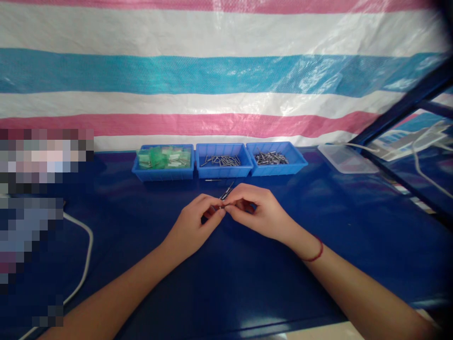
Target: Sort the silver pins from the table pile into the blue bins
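My left hand (196,219) and my right hand (260,210) meet over the blue table, thumb and fingertips pinched together. Between the fingertips shows a small metal piece (223,206), mostly hidden, so its exact kind is unclear. Just behind the fingers lie a few thin metal pins (227,191), partly covered by my right hand. One more slim pin (213,180) rests alone in front of the middle blue bin (224,172). That bin holds loose metal pins (226,161).
The left blue bin (164,174) contains green-and-clear plastic packets (159,157). Short metal parts (272,157) fill the right blue bin (281,168). A clear plastic lid (348,159) lies at the right, near a dark frame. A white cable (90,245) curves along the left.
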`<action>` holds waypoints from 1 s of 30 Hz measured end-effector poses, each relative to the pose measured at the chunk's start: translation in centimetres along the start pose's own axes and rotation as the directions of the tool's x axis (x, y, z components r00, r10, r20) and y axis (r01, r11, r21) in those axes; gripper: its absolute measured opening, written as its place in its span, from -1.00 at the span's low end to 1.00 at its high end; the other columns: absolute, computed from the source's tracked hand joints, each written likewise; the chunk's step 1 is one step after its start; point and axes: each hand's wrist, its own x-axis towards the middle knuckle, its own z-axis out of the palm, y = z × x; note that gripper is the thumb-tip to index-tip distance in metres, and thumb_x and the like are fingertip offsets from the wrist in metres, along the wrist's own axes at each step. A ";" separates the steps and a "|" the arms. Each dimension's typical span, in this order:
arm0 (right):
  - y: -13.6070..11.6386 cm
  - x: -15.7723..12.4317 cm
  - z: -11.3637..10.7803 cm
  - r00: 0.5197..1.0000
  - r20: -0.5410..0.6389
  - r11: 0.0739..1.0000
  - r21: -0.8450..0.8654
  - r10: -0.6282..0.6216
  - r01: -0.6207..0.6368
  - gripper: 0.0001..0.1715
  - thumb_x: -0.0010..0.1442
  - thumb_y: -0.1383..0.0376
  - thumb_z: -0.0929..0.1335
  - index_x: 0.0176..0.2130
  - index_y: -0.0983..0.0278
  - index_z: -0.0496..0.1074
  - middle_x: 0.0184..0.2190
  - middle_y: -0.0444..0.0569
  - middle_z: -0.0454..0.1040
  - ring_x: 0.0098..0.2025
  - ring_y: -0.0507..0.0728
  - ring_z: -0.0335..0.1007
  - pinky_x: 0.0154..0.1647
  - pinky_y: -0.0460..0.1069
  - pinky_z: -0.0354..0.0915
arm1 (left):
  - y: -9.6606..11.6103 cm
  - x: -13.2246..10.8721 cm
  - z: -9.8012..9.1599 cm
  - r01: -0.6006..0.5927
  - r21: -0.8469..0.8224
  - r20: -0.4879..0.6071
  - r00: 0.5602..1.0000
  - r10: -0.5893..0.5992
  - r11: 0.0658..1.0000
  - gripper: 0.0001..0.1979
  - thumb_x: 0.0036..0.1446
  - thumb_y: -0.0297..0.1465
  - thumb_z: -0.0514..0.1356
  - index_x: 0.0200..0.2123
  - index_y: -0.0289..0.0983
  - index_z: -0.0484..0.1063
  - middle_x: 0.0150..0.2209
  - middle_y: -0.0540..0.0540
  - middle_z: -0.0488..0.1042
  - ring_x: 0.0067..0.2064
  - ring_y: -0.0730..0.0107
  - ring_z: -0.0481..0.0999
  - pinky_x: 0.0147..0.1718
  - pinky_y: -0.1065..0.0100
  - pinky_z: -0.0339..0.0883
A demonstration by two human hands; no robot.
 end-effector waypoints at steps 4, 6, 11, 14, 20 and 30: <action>0.1 0.1 -0.1 1.000 -0.008 0.998 -0.057 -0.030 0.030 -0.92 0.14 0.41 0.36 -0.32 0.26 0.48 -0.39 -0.07 0.45 -0.49 -0.02 0.27 -0.48 -0.10 0.23 | -0.3 -0.1 0.0 0.009 -0.003 -0.051 0.999 -0.009 1.000 -0.94 0.16 -0.43 0.18 -0.29 -0.27 0.44 -0.33 0.00 0.44 -0.37 0.49 0.44 -0.36 0.45 0.35; 0.3 0.1 -0.2 0.999 -0.005 0.996 -0.084 -0.037 0.037 -0.91 0.14 0.42 0.36 -0.32 0.26 0.48 -0.39 -0.07 0.46 -0.48 -0.02 0.28 -0.47 -0.10 0.24 | -0.4 -0.2 0.0 0.003 -0.004 -0.080 0.997 -0.004 1.000 -0.96 0.15 -0.45 0.19 -0.30 -0.26 0.43 -0.34 0.00 0.44 -0.35 0.49 0.45 -0.35 0.45 0.35; 0.4 0.0 0.0 0.998 0.030 0.989 -0.135 -0.050 0.054 -0.89 0.19 0.36 0.34 -0.28 0.25 0.50 -0.35 -0.03 0.48 -0.39 0.03 0.38 -0.40 -0.07 0.29 | -0.2 -0.2 -0.1 -0.017 0.003 -0.128 0.992 0.018 1.000 -0.97 0.16 -0.42 0.19 -0.31 -0.26 0.41 -0.33 0.00 0.44 -0.35 0.48 0.46 -0.34 0.43 0.36; 0.3 0.0 0.1 0.998 0.059 0.989 -0.143 -0.037 0.045 -0.86 0.22 0.33 0.32 -0.30 0.26 0.51 -0.37 -0.02 0.47 -0.37 0.05 0.39 -0.38 -0.06 0.29 | -0.2 -0.2 -0.1 -0.023 0.008 -0.132 0.991 0.024 1.000 -0.94 0.16 -0.39 0.19 -0.28 -0.25 0.40 -0.32 -0.01 0.44 -0.35 0.47 0.46 -0.32 0.41 0.37; 1.9 0.5 -1.0 0.945 -0.271 0.979 -0.030 0.185 -0.201 -0.77 0.20 0.18 0.35 -0.37 0.28 0.50 -0.42 -0.05 0.49 -0.44 0.04 0.33 -0.43 -0.05 0.25 | 0.0 -0.3 -0.2 -0.069 0.073 -0.032 0.997 0.072 0.995 -0.78 0.20 -0.39 0.17 -0.07 -0.24 0.38 -0.27 -0.04 0.47 -0.26 0.41 0.48 -0.21 0.34 0.38; 4.7 1.3 -4.2 0.667 -0.400 0.774 0.411 0.629 -0.483 -0.55 0.11 -0.02 0.33 -0.42 0.34 0.47 -0.65 -0.22 0.17 -0.70 -0.09 -0.05 -0.72 -0.13 -0.10 | -0.4 -0.4 -0.1 -0.301 0.306 0.173 0.951 0.258 0.903 -0.81 0.23 -0.44 0.11 -0.13 -0.24 0.48 -0.10 -0.14 0.47 -0.05 0.26 0.42 -0.03 0.20 0.32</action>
